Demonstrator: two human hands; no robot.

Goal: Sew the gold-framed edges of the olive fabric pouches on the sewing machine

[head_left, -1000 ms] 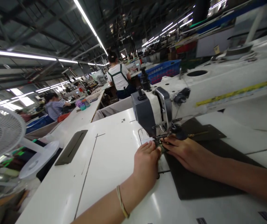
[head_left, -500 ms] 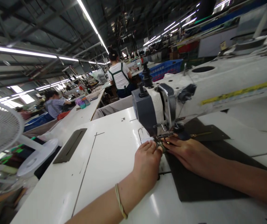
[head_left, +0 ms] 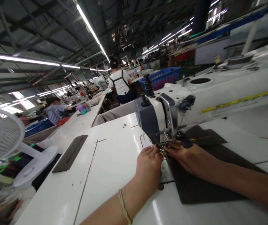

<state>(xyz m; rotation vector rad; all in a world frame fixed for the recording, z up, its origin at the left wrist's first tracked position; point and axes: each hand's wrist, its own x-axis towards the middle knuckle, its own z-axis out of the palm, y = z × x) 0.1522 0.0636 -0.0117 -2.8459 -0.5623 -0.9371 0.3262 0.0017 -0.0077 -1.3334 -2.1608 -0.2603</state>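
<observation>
Dark fabric panel (head_left: 206, 178) lies flat on the table (head_left: 106, 162), its edge under the sewing machine (head_left: 157, 118) at the presser foot (head_left: 162, 147). Left hand (head_left: 148, 167): fingers curled, tips at the foot; grip unclear. Right hand (head_left: 185, 156): fingers extended, pressing near the foot; grip unclear. Needle hidden by the fingers. Risk: fingertips this close could be pierced if the machine runs. Loose hold could let the panel shift, putting the stitch off line.
</observation>
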